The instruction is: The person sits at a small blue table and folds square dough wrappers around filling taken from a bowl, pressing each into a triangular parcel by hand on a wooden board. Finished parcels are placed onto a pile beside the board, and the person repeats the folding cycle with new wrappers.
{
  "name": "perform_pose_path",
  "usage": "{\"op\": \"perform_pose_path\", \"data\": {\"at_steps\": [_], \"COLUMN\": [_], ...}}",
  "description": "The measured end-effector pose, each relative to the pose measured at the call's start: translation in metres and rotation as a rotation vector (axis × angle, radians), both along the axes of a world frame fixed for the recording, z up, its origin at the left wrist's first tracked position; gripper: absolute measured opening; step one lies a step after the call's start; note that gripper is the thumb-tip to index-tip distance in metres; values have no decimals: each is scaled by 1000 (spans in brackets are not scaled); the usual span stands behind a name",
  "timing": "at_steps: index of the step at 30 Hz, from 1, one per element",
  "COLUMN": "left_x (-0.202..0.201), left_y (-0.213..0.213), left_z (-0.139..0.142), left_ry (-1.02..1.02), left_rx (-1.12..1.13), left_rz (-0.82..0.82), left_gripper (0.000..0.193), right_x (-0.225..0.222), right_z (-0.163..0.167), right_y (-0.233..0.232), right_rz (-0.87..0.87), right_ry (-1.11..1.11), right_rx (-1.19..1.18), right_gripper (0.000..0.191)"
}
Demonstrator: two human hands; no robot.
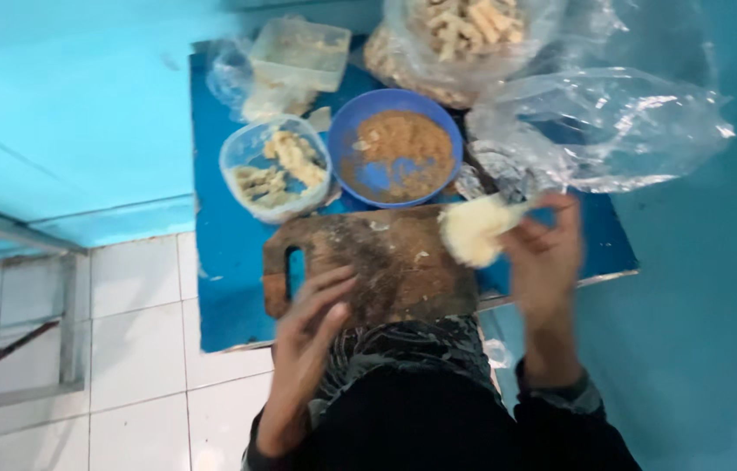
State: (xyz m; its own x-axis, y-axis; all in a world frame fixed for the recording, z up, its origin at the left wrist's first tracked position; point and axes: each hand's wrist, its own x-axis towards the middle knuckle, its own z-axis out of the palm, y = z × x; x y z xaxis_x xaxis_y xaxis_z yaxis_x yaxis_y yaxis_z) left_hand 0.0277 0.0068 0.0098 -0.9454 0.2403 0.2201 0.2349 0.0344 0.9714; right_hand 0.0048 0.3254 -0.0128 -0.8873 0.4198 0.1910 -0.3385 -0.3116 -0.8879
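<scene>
Two hands at work, seen from the single head view, looking straight down. The right hand (545,253) has its grip closed around a pale, oval lump of soft dough-like food (473,229), held just above the right end of the worn brown wooden cutting board with a handle slot (368,262). The left hand (312,318) lies with fingers spread, holding nothing, its fingertips on the near edge of that board.

Beyond the board sits a round blue plastic bowl of brown crumbs (396,146), part of its blue bottom showing through, so a fair share of the crumbs looks used. Just left of it, a clear round plastic tub (275,167) holds several pale pieces. Behind that, a clear rectangular plastic container (300,54), contents hard to make out. At the far edge, a clear plastic bag filled with crumbed sticks (460,35), quite full, which suggests plenty of pieces are already coated. A crumpled, empty-looking clear plastic bag (599,131) lies right of the bowl.

All of it rests on a blue surface (224,262) set over white floor tiles (137,349). The lump in hand shows no crumbs yet; by my reading it is uncoated, with the pale pieces in the tub also left.
</scene>
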Motion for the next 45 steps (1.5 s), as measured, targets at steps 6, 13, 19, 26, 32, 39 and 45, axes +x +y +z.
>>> {"op": "perform_pose_path", "data": {"at_steps": [6,13,19,26,32,39,45], "left_x": [-13,-9,-9,-8,-11,-8,-9], "left_y": [9,-25,-28,-43,-41,-63,-81], "left_z": [-8,-9,-13,-12,-14,-7,-4], "left_ry": [-607,-700,-639,-669,-611,-559,-570], "left_rx": [890,1065,1086,1114,1134,1120,1115], "left_rz": [-120,-59,-36,94,-15,15,96], "left_gripper": [60,63,57,52,51,56,60], "right_x": [5,10,-4,-20,1,-41,-31], "right_z": [14,46,29,34,22,40,41], "right_y": [-128,-144,-161,-146,-174,-143,-143], "right_rz": [266,372,229,521,392,477,-73], "right_ry": [125,335,434,-93,556,-197,404], "right_rx": [833,1029,1201,268,1145,310,1391], "right_gripper": [47,42,35,51,32,59,49]}}
